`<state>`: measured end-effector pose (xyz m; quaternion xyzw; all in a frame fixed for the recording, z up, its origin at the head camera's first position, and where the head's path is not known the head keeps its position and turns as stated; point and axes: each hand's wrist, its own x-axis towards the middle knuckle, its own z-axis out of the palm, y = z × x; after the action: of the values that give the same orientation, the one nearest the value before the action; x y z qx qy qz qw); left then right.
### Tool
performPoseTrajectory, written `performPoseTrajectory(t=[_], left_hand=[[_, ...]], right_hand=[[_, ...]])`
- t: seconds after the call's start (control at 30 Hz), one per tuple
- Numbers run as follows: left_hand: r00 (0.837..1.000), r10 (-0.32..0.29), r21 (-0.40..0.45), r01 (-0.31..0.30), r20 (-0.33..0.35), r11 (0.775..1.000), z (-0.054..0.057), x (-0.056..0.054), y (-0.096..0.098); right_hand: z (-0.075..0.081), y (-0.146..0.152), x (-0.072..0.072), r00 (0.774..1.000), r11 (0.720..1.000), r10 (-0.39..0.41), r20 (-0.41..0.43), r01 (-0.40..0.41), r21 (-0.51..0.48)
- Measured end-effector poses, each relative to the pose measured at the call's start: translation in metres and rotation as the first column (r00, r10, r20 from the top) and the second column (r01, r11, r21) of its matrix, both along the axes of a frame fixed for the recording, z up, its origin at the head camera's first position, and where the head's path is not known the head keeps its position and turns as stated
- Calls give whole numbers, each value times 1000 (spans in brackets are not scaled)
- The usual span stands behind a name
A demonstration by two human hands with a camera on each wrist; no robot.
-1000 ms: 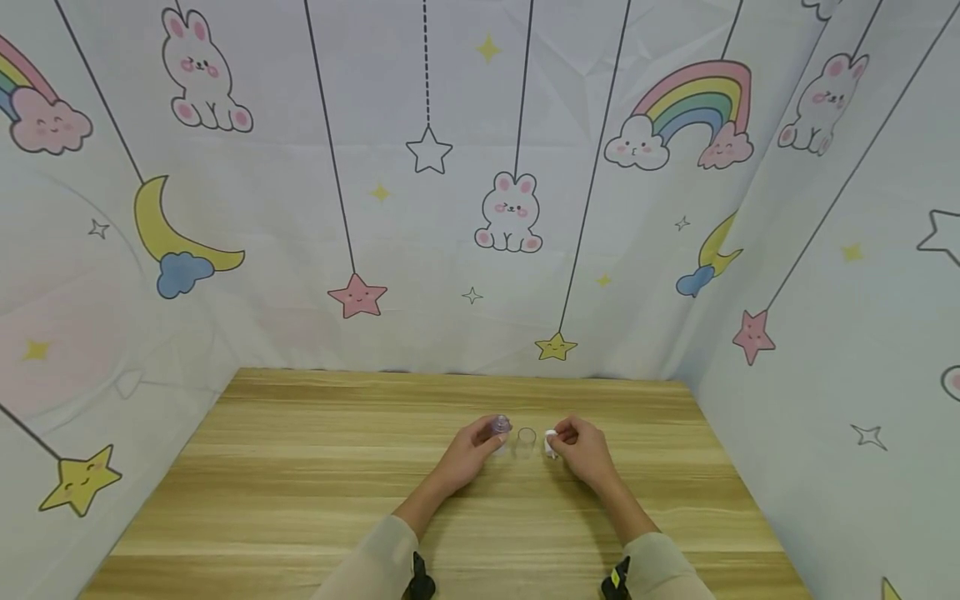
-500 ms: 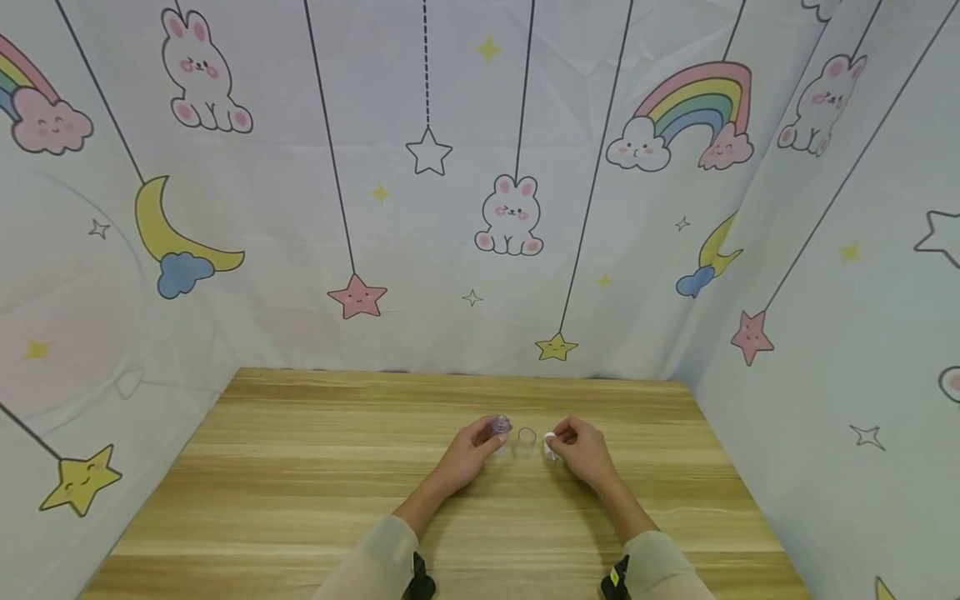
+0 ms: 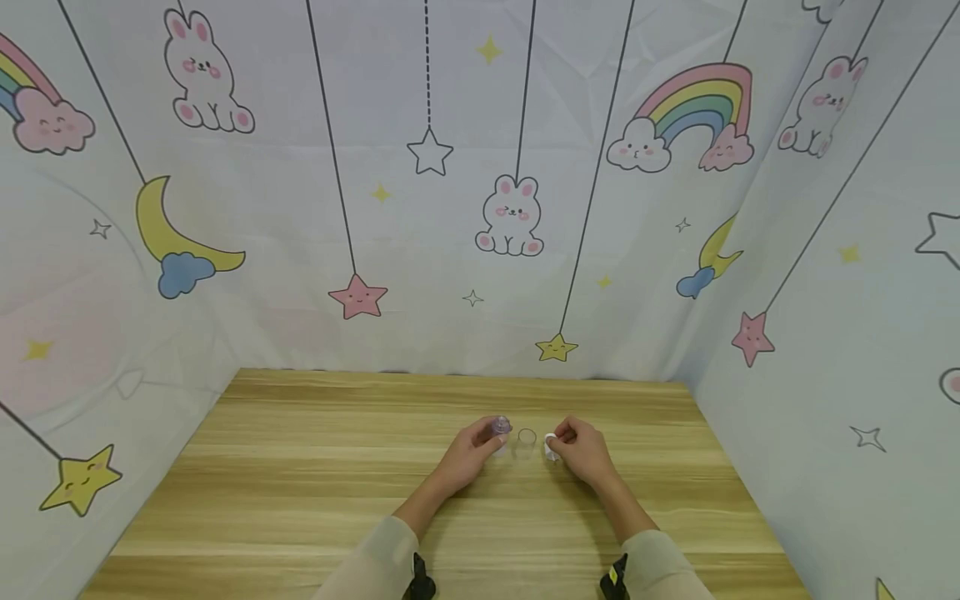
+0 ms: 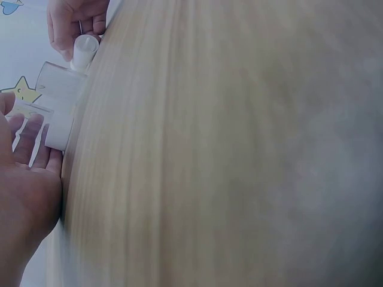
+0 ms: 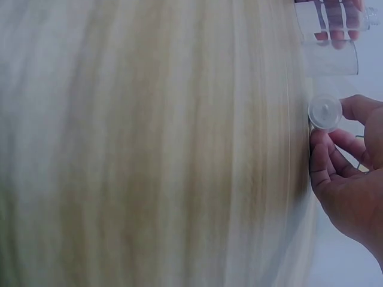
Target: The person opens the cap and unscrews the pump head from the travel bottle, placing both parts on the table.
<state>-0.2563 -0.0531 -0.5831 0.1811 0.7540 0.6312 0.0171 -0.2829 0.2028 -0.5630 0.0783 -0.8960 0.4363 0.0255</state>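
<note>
My left hand (image 3: pixel 467 457) holds a clear, faintly purple bottle (image 3: pixel 501 426) upright on the table, fingers round its side. The bottle has a narrow threaded neck (image 5: pixel 372 16) and a whitish lower part (image 4: pixel 58 133). Just right of it a clear, open-topped cylinder (image 3: pixel 527 442) stands by itself, untouched by either hand. On the far side of that, my right hand (image 3: pixel 585 450) pinches a small white cylindrical piece (image 3: pixel 551 447) between thumb and fingers, low over the table. In the right wrist view this piece shows a round translucent end (image 5: pixel 325 112) with rings.
The wooden table (image 3: pixel 337 500) reaches back to a white curtain (image 3: pixel 420 233) printed with rabbits, stars and rainbows. More of this cloth hangs at the left and right sides. Dark wrist mounts (image 3: pixel 422 579) sit at both sleeves.
The white piece has turned slightly in my right fingers. My left hand, the bottle and the clear cylinder have stayed in place.
</note>
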Motion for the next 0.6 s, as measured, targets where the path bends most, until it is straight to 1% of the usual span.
performPoseTrajectory(t=[0.17,0.27,0.4,0.6], left_hand=[[1000,0,1,0,7,1000,1,0,1],[1000,-3,1,3,0,1000,1,0,0],[1000,-3,-4,3,-13,1000,2,0,0],[1000,-5,6,5,-8,1000,2,1,0]], right_hand=[[-1,2,-1,1000,1000,12,27,-12,-3],[-1,3,-2,999,1000,17,36,-17,-5],[-1,3,-3,999,1000,24,39,-24,-9],[0,3,-4,998,1000,31,46,-31,-6]])
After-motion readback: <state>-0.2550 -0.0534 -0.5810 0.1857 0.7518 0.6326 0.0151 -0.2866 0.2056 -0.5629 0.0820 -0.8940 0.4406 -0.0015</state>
